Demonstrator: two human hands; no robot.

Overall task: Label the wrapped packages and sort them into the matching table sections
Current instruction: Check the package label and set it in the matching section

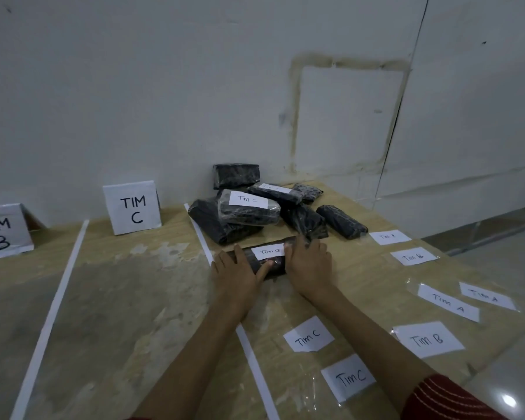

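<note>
A black wrapped package [278,268] lies on the table [119,298] at the middle of the view, its long axis running roughly from nine to three o'clock, the right end turned slightly away. A slip reading "Tim B" [269,251] is seen on its top face. The left end is covered by the left hand [235,275], whose fingers are laid out straight and flat over the wrap, with the thumb stretched along the near side; nothing is clasped by it. The right end is covered by the right hand [309,265], whose fingers are bent down over the far edge beside the slip; whether the package is clasped or only pressed there cannot be told. The labelling is judged to be at the smoothing-down stage. The TIM B sign [2,233] stands well apart at about nine o'clock from the package, beyond the near tape line [256,368], the section marked by the TIM C sign [133,208] and a second tape line [52,301]. A carry toward nine o'clock, along the package's own axis, is therefore called for, and the left hand is the nearer to that section. A pile of other packages [246,212] sits just behind at twelve o'clock, and loose slips [428,339] are spread at three to five o'clock.
</note>
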